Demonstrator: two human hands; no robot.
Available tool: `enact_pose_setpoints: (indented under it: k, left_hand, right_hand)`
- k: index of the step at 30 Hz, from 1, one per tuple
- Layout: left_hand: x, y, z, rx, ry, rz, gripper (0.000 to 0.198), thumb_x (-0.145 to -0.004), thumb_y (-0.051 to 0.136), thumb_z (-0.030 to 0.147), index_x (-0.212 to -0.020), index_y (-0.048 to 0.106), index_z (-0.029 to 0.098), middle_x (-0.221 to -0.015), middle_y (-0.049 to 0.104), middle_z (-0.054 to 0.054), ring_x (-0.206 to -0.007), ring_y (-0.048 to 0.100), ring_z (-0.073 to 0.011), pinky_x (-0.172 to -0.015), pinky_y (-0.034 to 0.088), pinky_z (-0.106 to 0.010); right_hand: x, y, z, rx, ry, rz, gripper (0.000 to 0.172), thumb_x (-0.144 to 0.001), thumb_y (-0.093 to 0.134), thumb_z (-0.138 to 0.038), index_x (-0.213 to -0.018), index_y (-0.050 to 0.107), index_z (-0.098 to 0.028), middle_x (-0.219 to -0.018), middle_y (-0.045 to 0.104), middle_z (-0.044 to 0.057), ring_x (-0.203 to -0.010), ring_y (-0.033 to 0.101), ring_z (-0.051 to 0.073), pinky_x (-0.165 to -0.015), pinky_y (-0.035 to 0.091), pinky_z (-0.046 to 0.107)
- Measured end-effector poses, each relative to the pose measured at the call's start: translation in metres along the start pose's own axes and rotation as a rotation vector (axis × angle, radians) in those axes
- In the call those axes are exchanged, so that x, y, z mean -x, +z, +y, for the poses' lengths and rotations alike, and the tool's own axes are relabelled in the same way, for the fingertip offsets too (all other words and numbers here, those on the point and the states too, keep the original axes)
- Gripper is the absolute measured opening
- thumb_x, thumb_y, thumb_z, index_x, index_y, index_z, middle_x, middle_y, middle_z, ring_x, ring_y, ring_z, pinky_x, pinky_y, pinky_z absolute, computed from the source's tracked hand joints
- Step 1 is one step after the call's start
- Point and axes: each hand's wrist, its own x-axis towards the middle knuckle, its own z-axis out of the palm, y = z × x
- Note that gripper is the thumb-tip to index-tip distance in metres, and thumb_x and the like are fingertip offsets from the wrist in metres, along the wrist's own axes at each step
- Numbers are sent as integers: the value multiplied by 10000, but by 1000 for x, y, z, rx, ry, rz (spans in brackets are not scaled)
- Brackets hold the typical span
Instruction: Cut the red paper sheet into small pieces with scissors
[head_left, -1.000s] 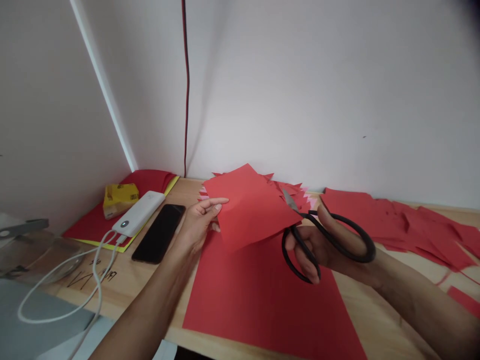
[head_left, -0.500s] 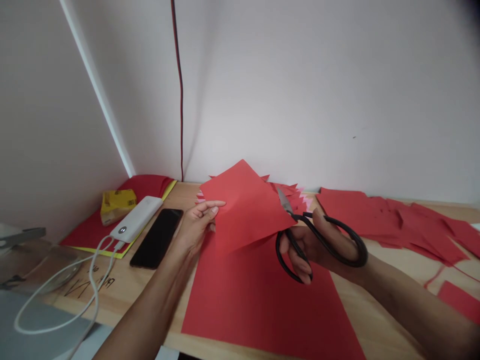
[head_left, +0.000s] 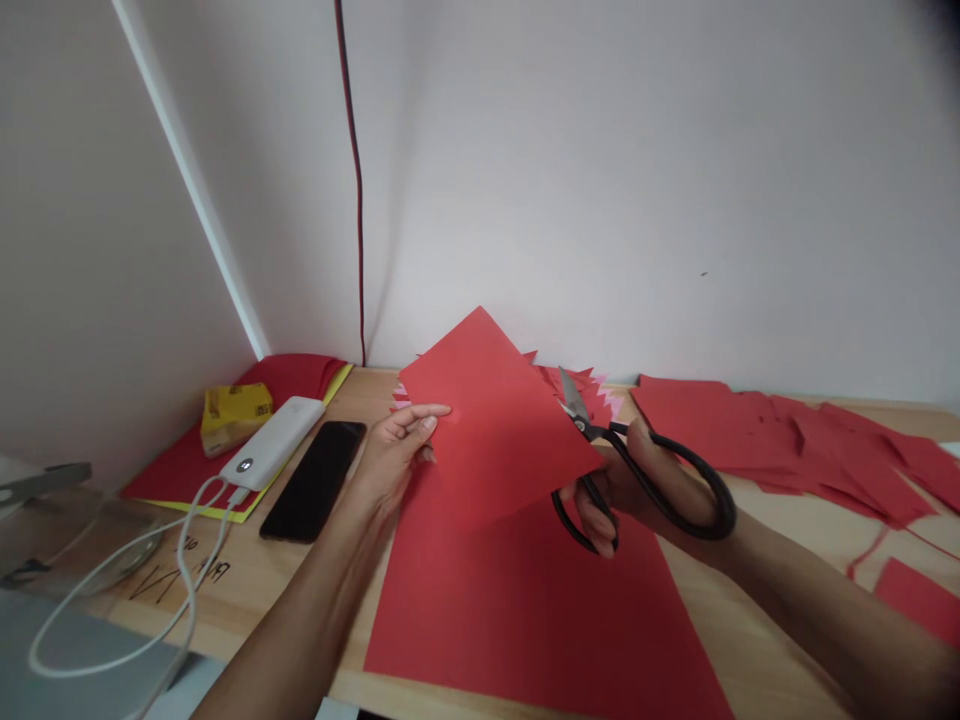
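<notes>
My left hand (head_left: pixel 396 448) pinches the left edge of a folded red paper piece (head_left: pixel 499 415) and holds it up above the desk. My right hand (head_left: pixel 637 490) grips black scissors (head_left: pixel 645 470), fingers through the big loops. The blades point up and left at the paper's right edge, one blade showing above the sheet. Below both hands a large red sheet (head_left: pixel 525 610) lies flat on the wooden desk (head_left: pixel 255 580).
A black phone (head_left: pixel 315 480), a white power bank (head_left: pixel 271 436) with a white cable (head_left: pixel 112 590) and a yellow packet (head_left: pixel 229 410) lie at left on red and yellow paper. Red paper offcuts (head_left: pixel 810 440) spread along the wall at right. Zigzag scraps (head_left: pixel 600 395) lie behind.
The held paper has risen and tilted a little toward the scissors. The scissor blades have closed in on its right edge, and the handles are nearer together.
</notes>
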Motion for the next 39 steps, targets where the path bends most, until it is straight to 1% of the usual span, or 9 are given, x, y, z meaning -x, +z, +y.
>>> enact_pose_setpoints:
  k: [4,9,12,17,20,22,29,34,39]
  left_hand:
    - [0,-1,-2,-29,23,-26,191,-735,776,316,-879,777,190,-675,625,1,-507,465,-54,-484,372,-172]
    - [1,0,-2,-47,18,-37,186,-738,777,315,-882,777,197,-636,608,16,-494,453,-50,-484,349,-175]
    - [1,1,-1,-45,7,-26,196,-723,785,317,-880,776,200,-601,587,29,-480,449,-54,-483,353,-184]
    - [1,1,-4,-40,8,-24,193,-737,770,315,-893,770,202,-612,589,31,-495,448,-60,-495,364,-189]
    - [1,0,-7,-31,15,-32,192,-755,758,315,-906,767,198,-672,624,15,-513,449,-54,-500,354,-181]
    - [1,-1,-7,-36,20,-30,188,-758,756,309,-908,767,197,-693,634,10,-514,446,-49,-500,345,-179]
    - [1,-1,-7,-5,9,-38,187,-760,762,308,-912,769,200,-635,582,22,-514,436,-52,-500,322,-180]
    - [-1,-2,-9,-25,7,-38,186,-766,761,314,-918,771,208,-608,544,35,-514,426,-45,-503,309,-171]
    - [-1,-4,-11,-44,27,-49,176,-780,750,316,-927,770,221,-646,567,27,-536,425,-52,-518,313,-181]
  right_hand:
    - [-2,1,-4,78,-63,-31,732,-903,178,-739,-646,566,-175,-529,570,56,-483,560,164,-497,351,294]
    - [-3,1,-3,124,-111,-73,749,-904,162,-741,-675,574,-158,-541,573,56,-485,559,150,-446,299,269]
    - [-3,1,-2,167,-117,-46,748,-912,164,-730,-667,576,-156,-522,570,53,-474,541,140,-442,296,266]
    - [0,1,3,175,-84,32,746,-902,192,-745,-560,527,-172,-429,499,24,-394,520,122,-414,291,255]
    - [0,1,8,122,-76,89,708,-923,215,-713,-651,572,-165,-394,467,-17,-337,487,102,-404,334,231]
    - [0,1,10,88,-48,127,687,-914,244,-720,-727,597,-161,-376,437,-46,-294,457,93,-373,323,215]
    - [-3,4,10,78,-38,181,708,-858,272,-785,-710,583,-167,-320,376,-70,-243,409,84,-330,279,195]
    - [-2,2,17,94,-40,221,674,-881,294,-752,-710,584,-168,-322,358,-79,-230,372,76,-305,249,192]
    - [-4,1,19,40,-67,181,668,-896,290,-734,-730,596,-164,-331,346,-87,-231,342,74,-298,254,197]
